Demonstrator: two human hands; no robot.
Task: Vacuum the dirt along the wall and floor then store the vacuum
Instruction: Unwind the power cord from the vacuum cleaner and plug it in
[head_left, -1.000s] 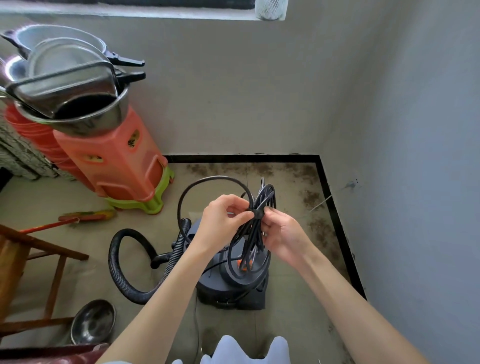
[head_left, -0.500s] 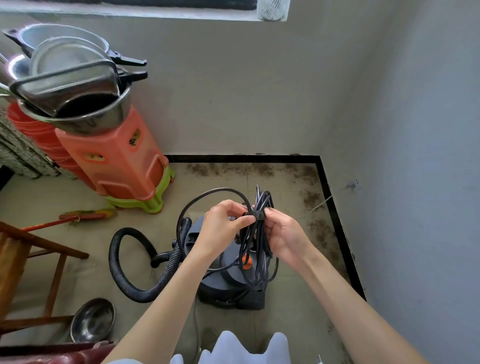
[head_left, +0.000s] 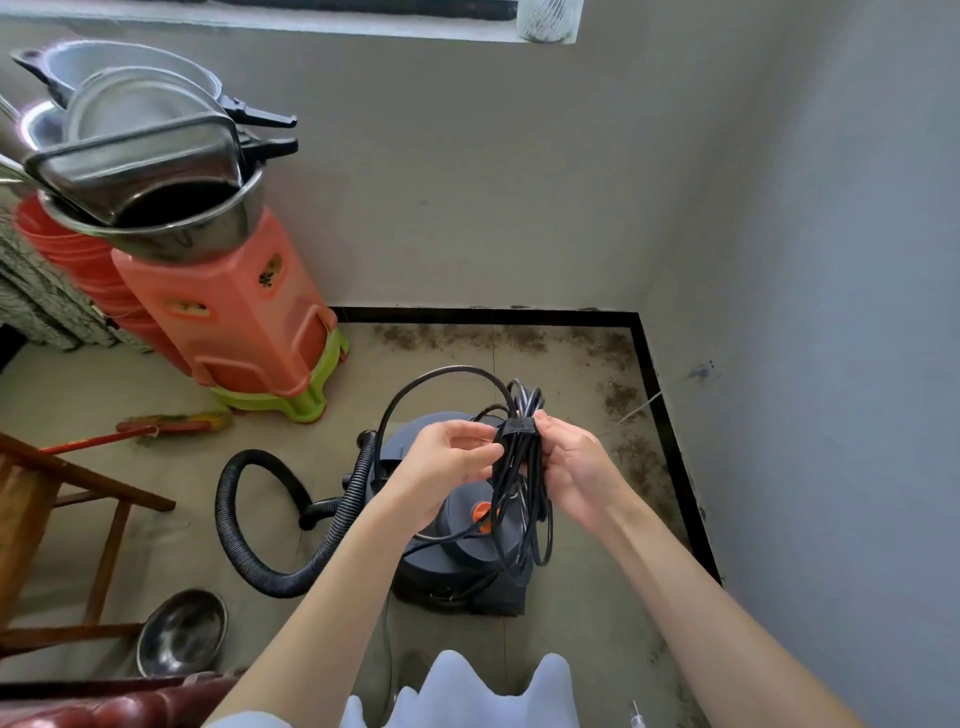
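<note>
Both hands are raised over the vacuum (head_left: 462, 540), a dark grey canister that stands on the floor (head_left: 571, 623) near the corner formed by the back wall (head_left: 493, 197) and the side wall (head_left: 831, 364). The left hand (head_left: 447, 462) has its fingers curled, thumb and fingertips pinching the coiled black cord (head_left: 519, 499) just below a black strap (head_left: 517, 427) that wraps round the bundle. The right hand (head_left: 576, 467) grips the same bundle from the other side, fingers curled round the strands, fingertips touching the strap. The cord loops hang down between the hands in front of the canister top, where an orange button (head_left: 482, 512) shows. One larger loop of cord arcs up and left of the bundle. A ribbed black hose (head_left: 234, 519) runs from the canister's left side and curls across the floor in an open loop. Dark dirt (head_left: 613, 405) lies scattered along the black skirting (head_left: 670, 426) at the back and right edges of the floor. To the left stand stacked orange stools (head_left: 234, 322) on a green one, bearing metal pans (head_left: 140, 171). A broom (head_left: 166, 423) lies on the floor beside them. A wooden frame (head_left: 62, 499) is at the left edge, with a steel bowl (head_left: 182, 631) on the floor below it.
</note>
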